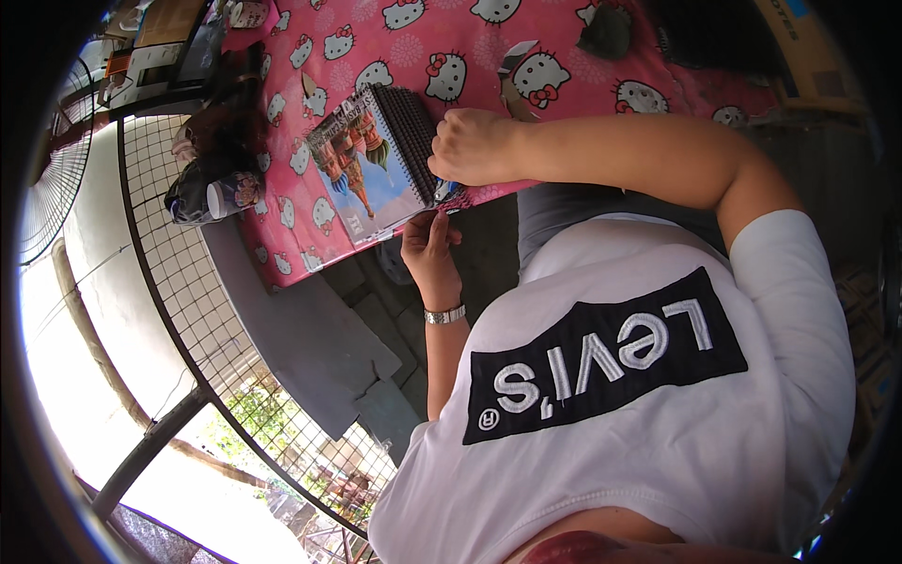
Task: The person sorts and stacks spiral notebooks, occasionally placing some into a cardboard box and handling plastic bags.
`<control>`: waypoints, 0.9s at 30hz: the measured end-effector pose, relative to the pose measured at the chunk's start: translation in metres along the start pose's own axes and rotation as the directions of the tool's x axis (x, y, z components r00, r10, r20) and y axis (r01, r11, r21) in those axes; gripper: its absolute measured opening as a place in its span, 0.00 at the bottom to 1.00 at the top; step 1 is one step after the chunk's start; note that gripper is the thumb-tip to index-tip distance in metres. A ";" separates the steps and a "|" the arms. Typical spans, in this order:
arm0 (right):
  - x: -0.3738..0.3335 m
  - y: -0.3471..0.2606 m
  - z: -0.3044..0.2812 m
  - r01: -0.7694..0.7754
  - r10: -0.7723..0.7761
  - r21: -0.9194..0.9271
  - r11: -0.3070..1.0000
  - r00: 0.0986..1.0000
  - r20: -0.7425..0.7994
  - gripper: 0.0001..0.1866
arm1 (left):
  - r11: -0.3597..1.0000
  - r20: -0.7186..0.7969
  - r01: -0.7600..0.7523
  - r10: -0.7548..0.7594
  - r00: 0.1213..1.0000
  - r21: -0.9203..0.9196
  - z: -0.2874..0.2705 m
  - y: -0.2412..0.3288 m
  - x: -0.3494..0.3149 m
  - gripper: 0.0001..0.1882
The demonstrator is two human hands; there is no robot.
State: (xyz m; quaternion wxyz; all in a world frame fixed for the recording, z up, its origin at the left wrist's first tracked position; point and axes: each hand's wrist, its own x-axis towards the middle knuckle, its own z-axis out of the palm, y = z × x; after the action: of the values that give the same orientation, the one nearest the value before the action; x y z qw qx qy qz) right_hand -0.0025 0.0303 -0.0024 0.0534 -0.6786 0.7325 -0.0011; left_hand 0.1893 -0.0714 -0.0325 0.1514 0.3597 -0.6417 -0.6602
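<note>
A stack of spiral-bound notebooks (362,160) lies at the near edge of the table, its top cover showing a building with colourful onion domes. Dark coils (410,127) run along the stack's right side. My right hand (477,148) is closed in a fist beside the lower end of the coils. A small blue and silver thing (444,189) shows just under its fingers, too covered to name. Below the stack's near corner, my left hand (431,246), with a metal-banded watch on the wrist, has thumb and fingers pinched together. Whatever it pinches is too small to make out.
A pink cloth with cartoon cats covers the table (489,47). On it are a thin strip-like object (513,86), a dark green item (604,34) and a cardboard box (810,56). A cup (233,195) stands by the left edge, near wire mesh (174,226) and a fan (58,160).
</note>
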 end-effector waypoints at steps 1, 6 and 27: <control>0.000 0.000 0.002 -0.005 0.007 0.034 0.999 0.999 -0.037 0.05 | 1.000 -0.001 0.004 -0.004 1.000 -0.001 0.000 0.000 -0.001 0.04; -0.006 0.016 0.033 0.029 -0.050 -0.045 0.999 0.820 -0.570 0.05 | 0.921 0.038 0.135 -0.130 0.991 -0.366 0.006 0.004 -0.002 0.03; 0.003 0.007 0.038 0.047 -0.056 -0.037 0.998 0.954 -0.294 0.07 | 0.911 0.040 0.165 -0.162 0.986 -0.378 0.015 -0.022 0.003 0.03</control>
State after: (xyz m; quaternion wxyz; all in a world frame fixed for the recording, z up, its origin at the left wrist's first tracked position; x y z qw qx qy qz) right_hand -0.0065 0.0304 -0.0408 -0.0666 -0.6903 0.7144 -0.0929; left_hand 0.1828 -0.0600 -0.0556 0.1599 0.3734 -0.4700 -0.7836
